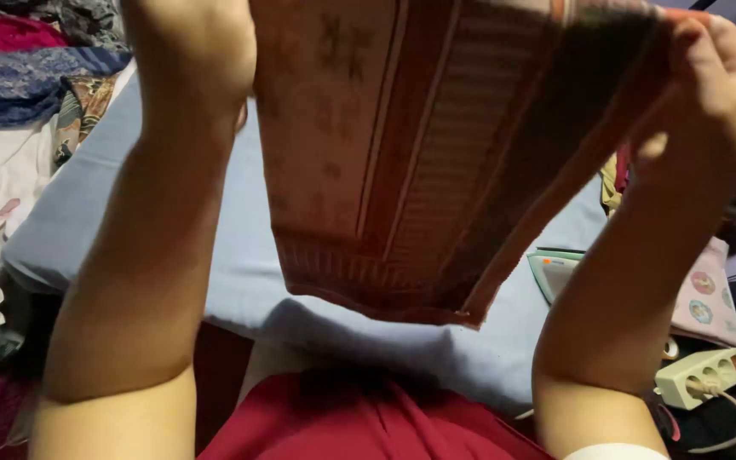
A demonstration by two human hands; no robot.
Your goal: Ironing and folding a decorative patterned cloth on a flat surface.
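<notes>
While both arms are raised close to the head camera, a reddish-brown woven cloth with striped and patterned bands (402,162) hangs between them, its top edge running from one hand to the other and its length dropping straight down toward the lap. The right hand (721,81) sits at the upper right corner, fingers curled and pressed together, pinching the cloth's edge against the thumb. The left hand (193,47) is at the upper left, mostly cut off by the frame; it seems closed on the other corner, though the fingers themselves cannot be made out. So the cloth lies between the two hands, held taut across the top, with its free lower hem hanging loose above a pale blue padded ironing surface (95,213). Just beside the right forearm lies a light green and white iron (555,271), and farther right a white power strip (702,376). Heaped colourful fabrics (10,77) lie off to the left, well apart.
</notes>
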